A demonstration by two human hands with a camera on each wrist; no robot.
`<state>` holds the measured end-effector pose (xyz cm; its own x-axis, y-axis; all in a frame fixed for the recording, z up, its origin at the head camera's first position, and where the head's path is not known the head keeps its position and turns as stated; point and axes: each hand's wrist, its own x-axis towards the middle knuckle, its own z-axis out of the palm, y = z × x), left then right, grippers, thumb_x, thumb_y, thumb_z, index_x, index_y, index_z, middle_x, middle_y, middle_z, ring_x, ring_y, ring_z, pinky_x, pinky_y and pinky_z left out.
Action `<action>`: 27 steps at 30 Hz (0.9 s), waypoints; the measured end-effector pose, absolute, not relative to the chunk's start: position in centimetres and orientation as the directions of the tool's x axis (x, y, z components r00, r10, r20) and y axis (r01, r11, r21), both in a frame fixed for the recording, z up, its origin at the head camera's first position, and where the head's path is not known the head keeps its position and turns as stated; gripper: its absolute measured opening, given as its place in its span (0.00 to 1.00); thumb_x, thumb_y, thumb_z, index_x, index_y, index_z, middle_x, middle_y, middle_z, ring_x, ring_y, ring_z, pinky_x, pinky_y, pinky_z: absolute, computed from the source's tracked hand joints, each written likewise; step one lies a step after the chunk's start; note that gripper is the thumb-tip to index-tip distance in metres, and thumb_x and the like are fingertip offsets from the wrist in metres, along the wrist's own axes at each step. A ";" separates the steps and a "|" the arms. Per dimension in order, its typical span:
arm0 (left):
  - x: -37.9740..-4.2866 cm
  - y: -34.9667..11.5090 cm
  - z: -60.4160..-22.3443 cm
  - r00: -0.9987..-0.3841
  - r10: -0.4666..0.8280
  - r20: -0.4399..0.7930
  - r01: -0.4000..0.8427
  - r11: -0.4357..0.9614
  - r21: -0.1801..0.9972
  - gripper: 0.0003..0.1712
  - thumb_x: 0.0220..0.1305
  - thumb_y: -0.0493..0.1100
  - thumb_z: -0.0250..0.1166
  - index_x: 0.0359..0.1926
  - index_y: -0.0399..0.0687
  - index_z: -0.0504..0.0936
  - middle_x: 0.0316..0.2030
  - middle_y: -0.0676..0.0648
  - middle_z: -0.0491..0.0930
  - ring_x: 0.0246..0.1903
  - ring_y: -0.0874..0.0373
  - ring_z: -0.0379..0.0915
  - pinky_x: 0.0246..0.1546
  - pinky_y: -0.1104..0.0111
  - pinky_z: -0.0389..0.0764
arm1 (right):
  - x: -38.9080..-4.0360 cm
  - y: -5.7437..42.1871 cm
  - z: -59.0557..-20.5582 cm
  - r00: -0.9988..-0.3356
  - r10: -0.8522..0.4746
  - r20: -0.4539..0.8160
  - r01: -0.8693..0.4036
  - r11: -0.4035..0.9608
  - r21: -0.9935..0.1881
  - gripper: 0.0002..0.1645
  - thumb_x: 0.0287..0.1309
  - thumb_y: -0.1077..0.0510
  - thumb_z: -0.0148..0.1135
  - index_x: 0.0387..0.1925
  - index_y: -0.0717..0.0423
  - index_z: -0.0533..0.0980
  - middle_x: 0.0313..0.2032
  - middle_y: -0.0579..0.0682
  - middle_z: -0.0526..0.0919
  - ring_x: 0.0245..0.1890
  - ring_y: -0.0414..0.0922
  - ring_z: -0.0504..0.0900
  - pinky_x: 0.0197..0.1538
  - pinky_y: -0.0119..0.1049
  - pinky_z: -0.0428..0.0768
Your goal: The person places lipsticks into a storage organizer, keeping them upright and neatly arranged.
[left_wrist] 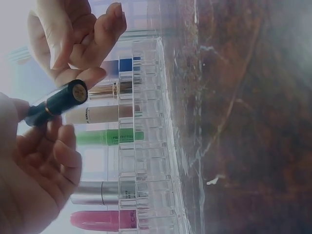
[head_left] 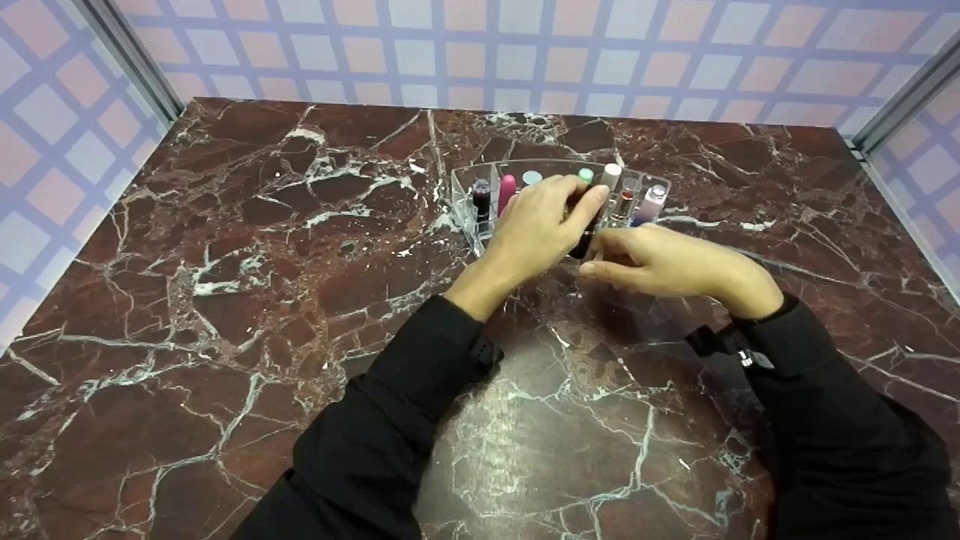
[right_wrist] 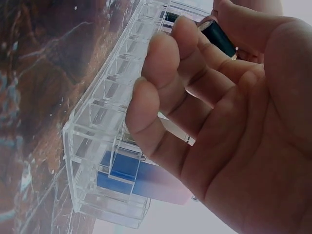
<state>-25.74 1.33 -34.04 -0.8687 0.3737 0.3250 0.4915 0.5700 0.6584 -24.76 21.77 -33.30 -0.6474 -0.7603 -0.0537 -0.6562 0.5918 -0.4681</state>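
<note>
Thumb and fingers of the left hand [head_left: 536, 225] pinch a black lipstick tube [left_wrist: 58, 102] with a gold band, tilted in front of a clear acrylic organizer [head_left: 463, 217]. Close beside the tube is the right hand [head_left: 652, 259], its fingers loosely bent; one fingertip is near or touching the tube, I cannot tell which. In the organizer stand a pink tube [left_wrist: 100, 220], a silver tube [left_wrist: 105, 192], a green tube [left_wrist: 105, 137], a beige tube [left_wrist: 97, 114], a gold lipstick [left_wrist: 105, 90] and a blue-to-pink tube [right_wrist: 146, 178]. The left hand covers part of the organizer in the head view.
A dark lipstick [head_left: 481, 201] stands in the organizer's left end. The table [head_left: 262, 337] has a glossy dark red marble surface. Checkered panels [head_left: 517, 60] enclose its back and sides.
</note>
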 end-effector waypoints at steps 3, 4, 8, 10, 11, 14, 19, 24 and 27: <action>-25.7 1.4 -34.0 -0.846 0.383 0.371 0.530 0.525 0.666 0.20 0.79 0.57 0.51 0.48 0.50 0.83 0.39 0.53 0.81 0.38 0.61 0.74 0.43 0.71 0.73 | -24.8 21.8 -33.3 -0.666 -0.745 -0.031 -0.648 0.599 -0.470 0.20 0.77 0.45 0.52 0.52 0.56 0.76 0.28 0.44 0.78 0.23 0.40 0.77 0.31 0.37 0.79; -25.7 1.4 -34.0 -0.839 0.383 0.386 0.541 0.511 0.668 0.20 0.79 0.56 0.52 0.51 0.50 0.83 0.41 0.53 0.82 0.39 0.62 0.74 0.44 0.71 0.73 | -24.8 21.8 -33.2 -0.671 -0.741 -0.024 -0.645 0.600 -0.473 0.21 0.77 0.45 0.52 0.54 0.57 0.75 0.29 0.45 0.78 0.23 0.40 0.77 0.31 0.37 0.80; -25.7 1.4 -34.1 -0.821 0.361 0.443 0.570 0.461 0.680 0.19 0.78 0.52 0.55 0.59 0.48 0.80 0.46 0.50 0.84 0.38 0.61 0.77 0.42 0.71 0.75 | -24.9 21.8 -33.1 -0.678 -0.735 -0.001 -0.648 0.599 -0.471 0.24 0.78 0.46 0.50 0.61 0.58 0.73 0.29 0.45 0.78 0.23 0.40 0.77 0.33 0.38 0.81; -25.7 1.4 -34.1 -0.822 0.352 0.447 0.567 0.443 0.695 0.19 0.78 0.51 0.56 0.61 0.47 0.79 0.45 0.49 0.85 0.34 0.61 0.78 0.37 0.71 0.76 | -24.8 21.8 -33.0 -0.678 -0.735 0.009 -0.652 0.596 -0.469 0.24 0.78 0.47 0.50 0.62 0.59 0.73 0.28 0.46 0.78 0.22 0.40 0.76 0.33 0.38 0.80; -25.7 1.4 -34.1 -0.823 0.349 0.448 0.565 0.435 0.701 0.19 0.78 0.50 0.56 0.61 0.47 0.79 0.44 0.49 0.85 0.33 0.61 0.78 0.35 0.71 0.77 | -24.8 21.8 -33.0 -0.680 -0.733 0.013 -0.652 0.598 -0.466 0.23 0.78 0.47 0.50 0.62 0.59 0.73 0.28 0.45 0.77 0.22 0.40 0.76 0.33 0.38 0.80; -25.8 1.3 -34.0 -0.818 0.354 0.453 0.572 0.423 0.703 0.20 0.78 0.50 0.56 0.61 0.46 0.79 0.42 0.48 0.85 0.31 0.61 0.78 0.33 0.72 0.77 | -24.8 21.7 -33.0 -0.694 -0.720 0.025 -0.648 0.608 -0.459 0.20 0.78 0.49 0.51 0.56 0.59 0.75 0.27 0.45 0.76 0.21 0.39 0.74 0.30 0.38 0.78; -25.9 1.2 -34.0 -0.776 0.375 0.508 0.631 0.425 0.649 0.21 0.76 0.51 0.59 0.59 0.42 0.80 0.46 0.47 0.85 0.34 0.60 0.78 0.38 0.73 0.77 | -24.6 21.7 -32.9 -0.702 -0.712 0.034 -0.644 0.612 -0.459 0.18 0.78 0.49 0.51 0.54 0.58 0.75 0.29 0.45 0.77 0.21 0.38 0.73 0.31 0.39 0.77; -25.9 1.2 -33.9 -0.769 0.360 0.528 0.639 0.449 0.625 0.21 0.75 0.52 0.60 0.58 0.43 0.82 0.52 0.46 0.84 0.41 0.58 0.79 0.45 0.72 0.76 | -24.7 21.7 -33.0 -0.699 -0.714 0.036 -0.648 0.611 -0.454 0.20 0.78 0.49 0.51 0.59 0.59 0.74 0.28 0.46 0.76 0.21 0.38 0.74 0.33 0.40 0.77; -25.9 1.2 -33.9 -0.772 0.350 0.530 0.635 0.457 0.623 0.21 0.75 0.53 0.60 0.58 0.43 0.82 0.52 0.46 0.84 0.44 0.57 0.79 0.47 0.73 0.75 | -24.8 21.6 -33.0 -0.700 -0.713 0.037 -0.650 0.615 -0.446 0.20 0.78 0.49 0.51 0.59 0.59 0.74 0.27 0.46 0.76 0.21 0.38 0.73 0.32 0.40 0.78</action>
<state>-25.91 1.21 -33.92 -0.7722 0.3503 0.5301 0.6349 0.4570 0.6229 -24.77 21.65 -33.00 -0.7002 -0.7130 0.0366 -0.6498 0.6152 -0.4465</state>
